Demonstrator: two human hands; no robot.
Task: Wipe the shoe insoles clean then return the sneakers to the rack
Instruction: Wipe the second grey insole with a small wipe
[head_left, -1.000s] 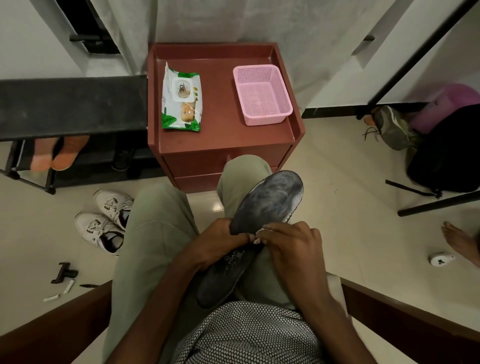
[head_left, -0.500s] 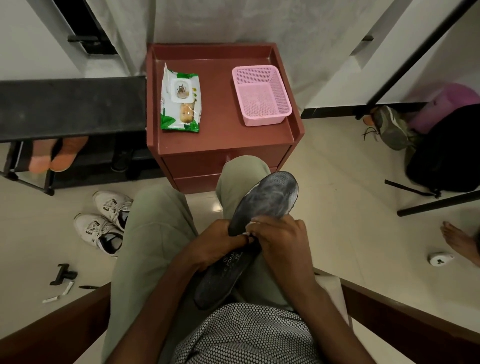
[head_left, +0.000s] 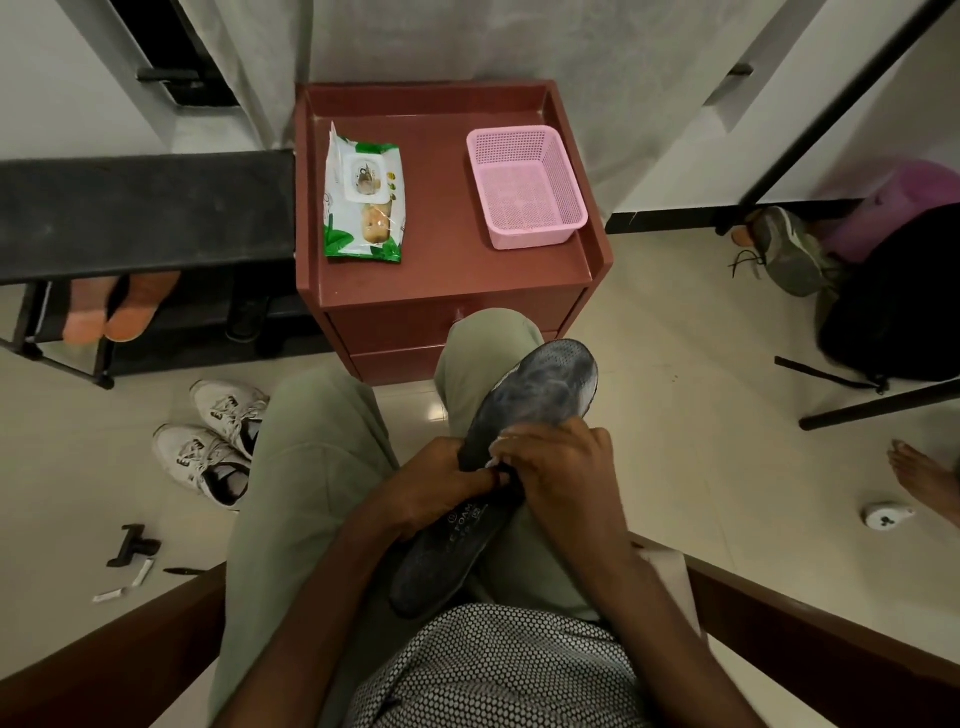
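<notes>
Head cam looks down at a dark insole (head_left: 524, 415) lying across the lap, heel toward the belly, toe past the right knee. Left hand (head_left: 436, 488) grips its mid edge to steady it. Right hand (head_left: 561, 473) pinches a bit of white wipe (head_left: 497, 451) against the middle. My take: keep the left grip firm and scrub in long strokes up to the greyish toe, folding to a fresh side once it's grubby. Sneakers (head_left: 213, 441) sit on the floor just below the rack (head_left: 140, 208). Wipe pack (head_left: 363, 197) lies near the nightstand's (head_left: 447, 280) left edge.
</notes>
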